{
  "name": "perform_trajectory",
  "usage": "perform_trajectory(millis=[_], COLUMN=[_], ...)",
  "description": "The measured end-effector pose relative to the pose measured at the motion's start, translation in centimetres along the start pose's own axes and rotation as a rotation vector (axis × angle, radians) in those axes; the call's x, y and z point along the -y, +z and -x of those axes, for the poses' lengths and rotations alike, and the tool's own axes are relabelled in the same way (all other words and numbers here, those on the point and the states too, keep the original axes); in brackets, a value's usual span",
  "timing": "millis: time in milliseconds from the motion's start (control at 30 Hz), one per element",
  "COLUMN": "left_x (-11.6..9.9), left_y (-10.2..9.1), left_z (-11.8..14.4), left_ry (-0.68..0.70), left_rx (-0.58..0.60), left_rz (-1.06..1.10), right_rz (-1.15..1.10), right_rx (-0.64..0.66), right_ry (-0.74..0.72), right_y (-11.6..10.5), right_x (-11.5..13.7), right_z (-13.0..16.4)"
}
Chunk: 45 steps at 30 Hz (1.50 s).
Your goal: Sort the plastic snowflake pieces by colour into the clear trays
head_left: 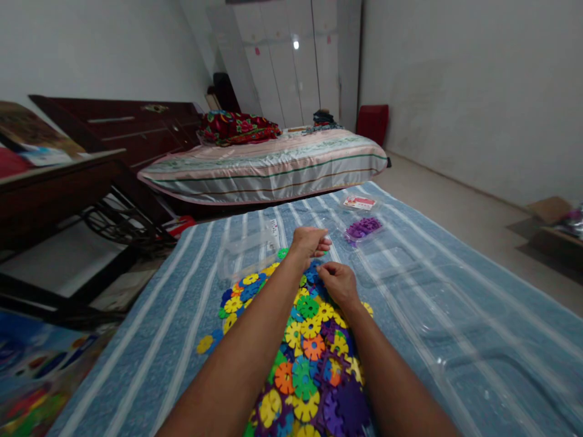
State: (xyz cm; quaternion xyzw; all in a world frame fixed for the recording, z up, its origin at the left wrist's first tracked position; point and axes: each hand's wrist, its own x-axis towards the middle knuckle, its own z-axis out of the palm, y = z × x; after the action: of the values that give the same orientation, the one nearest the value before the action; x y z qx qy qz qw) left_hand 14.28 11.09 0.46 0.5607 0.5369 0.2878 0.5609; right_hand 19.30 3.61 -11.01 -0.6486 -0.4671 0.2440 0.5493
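Observation:
A pile of colourful plastic interlocking gear discs in yellow, green, orange, blue and purple lies on the blue striped bed cover between my forearms. My left hand hovers at the far end of the pile, fingers curled; what it holds is hidden. My right hand rests on the discs just below it, fingers closed on a blue disc. The two hands are close together, nearly touching.
A clear plastic tray with purple discs lies beyond the hands, a small card behind it. A clear lid sits left, a large clear compartment tray right. Another bed, a dark desk and a colourful box surround.

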Motion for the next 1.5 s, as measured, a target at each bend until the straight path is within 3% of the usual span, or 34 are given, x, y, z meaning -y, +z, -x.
perform_trajectory(millis=[233, 400, 667, 1067, 1267, 1400, 1500], left_x=[4.5, 6.7, 7.0, 7.5, 7.2, 7.2, 7.0], left_y=[-5.4, -7.9, -7.5, -8.8, -8.3, -8.0, -7.9], left_z=[2.5, 3.9, 5.6, 6.5, 6.3, 5.7, 5.0], left_ry=[0.122, 0.366, 0.571, 0.501, 0.43, 0.505, 0.433], left_rx=[-0.017, 0.181, 0.323, 0.283, 0.161, 0.21, 0.285], left_rz=[-0.321, -0.773, -1.202, -1.286, -1.416, -1.412, -1.446], right_rz=[0.034, 0.032, 0.046, 0.03, 0.037, 0.024, 0.027], right_rx=[-0.012, -0.003, -0.005, 0.01, 0.002, 0.005, 0.004], right_ry=[0.015, 0.023, 0.025, 0.034, 0.031, 0.024, 0.024], right_y=[-0.1, -0.2, -0.2, -0.4, -0.4, -0.3, -0.3], right_x=[0.2, 0.1, 0.0, 0.1, 0.0, -0.2, -0.3], right_z=[0.1, 0.1, 0.1, 0.1, 0.1, 0.1, 0.0])
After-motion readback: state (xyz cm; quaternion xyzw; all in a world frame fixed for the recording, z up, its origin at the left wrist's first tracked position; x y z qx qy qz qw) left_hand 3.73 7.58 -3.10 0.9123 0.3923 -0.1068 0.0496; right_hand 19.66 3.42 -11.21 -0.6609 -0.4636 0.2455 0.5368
